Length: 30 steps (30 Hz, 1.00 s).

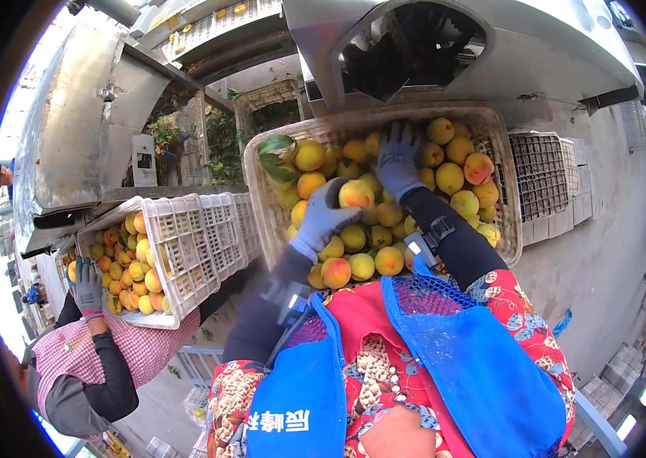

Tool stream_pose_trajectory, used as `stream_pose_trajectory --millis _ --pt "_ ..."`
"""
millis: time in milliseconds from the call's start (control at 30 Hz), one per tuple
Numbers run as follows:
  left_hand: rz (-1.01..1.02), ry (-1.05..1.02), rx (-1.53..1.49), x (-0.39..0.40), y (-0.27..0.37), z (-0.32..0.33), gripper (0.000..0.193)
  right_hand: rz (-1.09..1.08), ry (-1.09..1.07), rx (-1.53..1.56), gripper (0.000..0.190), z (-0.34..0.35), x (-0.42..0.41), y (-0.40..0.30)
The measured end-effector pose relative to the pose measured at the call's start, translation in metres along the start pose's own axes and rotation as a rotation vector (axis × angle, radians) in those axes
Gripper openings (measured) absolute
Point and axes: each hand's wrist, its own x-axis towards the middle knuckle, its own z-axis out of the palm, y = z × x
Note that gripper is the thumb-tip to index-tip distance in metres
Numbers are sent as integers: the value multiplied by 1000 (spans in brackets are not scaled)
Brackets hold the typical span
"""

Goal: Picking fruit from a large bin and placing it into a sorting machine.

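In front of me is a worn plastic crate (507, 189) full of yellow-orange peaches (449, 178), some blushed red. My left hand (323, 222), in a grey-blue work glove, has its thumb and fingers around a peach (356, 194) above the pile. My right hand (400, 163), gloved alike, reaches palm-down among the fruit towards the crate's far wall. Its fingers partly cover what lies under them, so a hold there cannot be made out. Green leaves (277, 157) lie on the fruit at the crate's far left corner. Each of my wrists carries a strapped device (419, 247).
Metal machinery with a dark opening (414, 48) stands just beyond the crate. At left, another person's gloved hand (88, 289) is at a white crate (185, 252) of peaches. Stacked crates (539, 174) stand at right. A leafy crate (268, 94) sits beyond, left of the machinery.
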Motion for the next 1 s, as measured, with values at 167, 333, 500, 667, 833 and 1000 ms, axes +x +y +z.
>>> stream_pose_trajectory --millis 167,333,500,667,833,1000 --pt "-348 64 -1670 14 -5 -14 52 -23 28 303 72 -36 -5 15" --pt "-167 -134 -2144 41 25 -28 60 -142 343 780 80 -102 -24 33" --pt "-45 -53 -2095 53 65 -47 62 -42 404 957 84 -136 -17 36" --pt "-92 -55 -2134 50 63 -60 57 46 561 742 78 -144 21 28" --pt "-258 11 -1936 51 66 -62 49 -13 525 596 83 -138 123 46" --pt "-360 7 -1884 61 56 -69 49 -106 572 682 83 -164 59 31"
